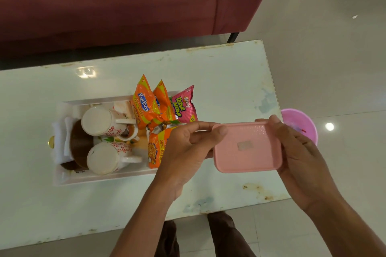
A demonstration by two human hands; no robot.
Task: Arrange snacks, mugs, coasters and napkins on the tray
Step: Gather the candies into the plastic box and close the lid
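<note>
Left grip (183,146) and right grip (296,152) each clasp one end of a shallow pink plastic dish (248,148), perhaps a lid, held above the bench (229,73) just right of the white tray (104,177). The tray already carries two floral mugs (98,120), brown coasters (80,146) under them, and folded napkins (59,142) at its left end. Snack packets (142,102) are heaped at its right end, some leaning past the rim. The task looks nearly done; probably only tidying the packets and placing the dish remain.
</note>
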